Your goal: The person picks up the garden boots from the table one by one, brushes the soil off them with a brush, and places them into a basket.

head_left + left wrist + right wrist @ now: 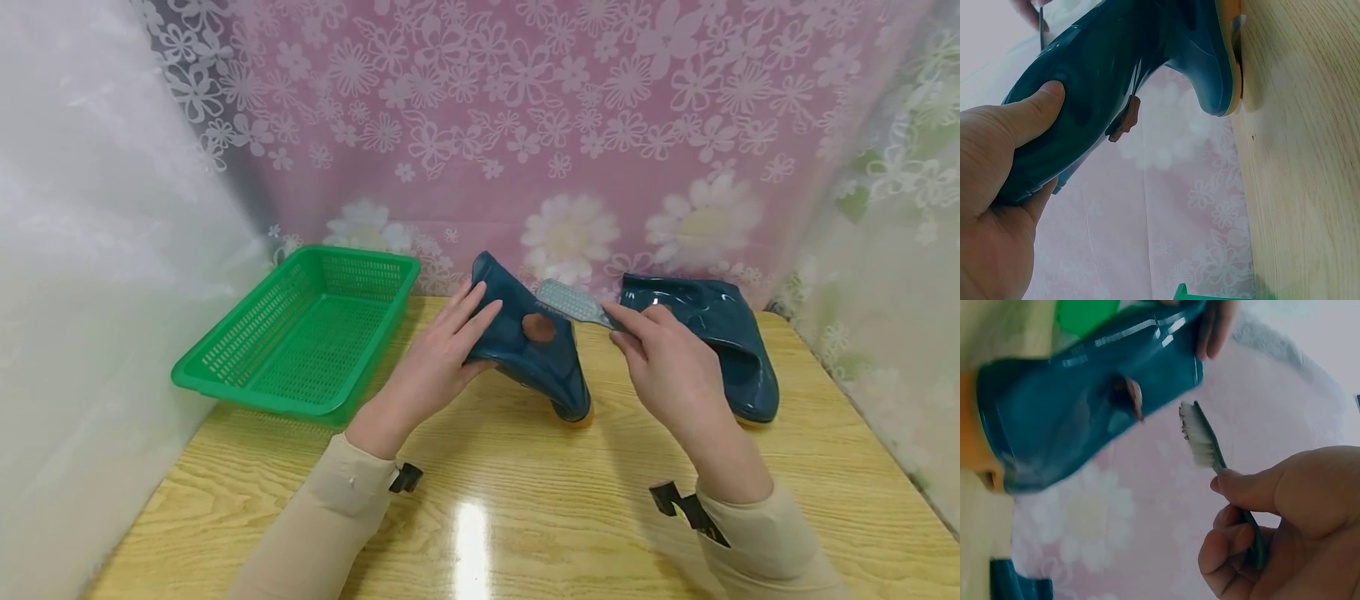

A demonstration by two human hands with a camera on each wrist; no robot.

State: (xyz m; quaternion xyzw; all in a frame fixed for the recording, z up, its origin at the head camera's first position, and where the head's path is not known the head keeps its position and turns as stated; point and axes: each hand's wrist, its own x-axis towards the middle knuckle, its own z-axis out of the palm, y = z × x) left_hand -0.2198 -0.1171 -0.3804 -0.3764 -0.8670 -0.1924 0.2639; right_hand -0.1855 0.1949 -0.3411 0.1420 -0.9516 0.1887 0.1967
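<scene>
A dark blue-green rain boot (558, 367) with an orange sole tilts over the table, its toe end low and its shaft leaning up to the left. My left hand (438, 346) grips the shaft, thumb on one side and fingers on the other. On the shaft sits a brown, mud-like patch (538, 327), raised from the surface in the left wrist view. My right hand (675, 358) holds a scrub brush (573, 302) by its handle. Its pale bristles (1199, 437) carry brown specks at their tips and face the boot, a small gap from it in the right wrist view.
A second boot (723, 312) of the same colour lies folded over at the back right. To the left stands a green plastic basket (258, 403) with slotted sides. The wooden table (540, 517) meets a pink flowered curtain (480, 125) behind.
</scene>
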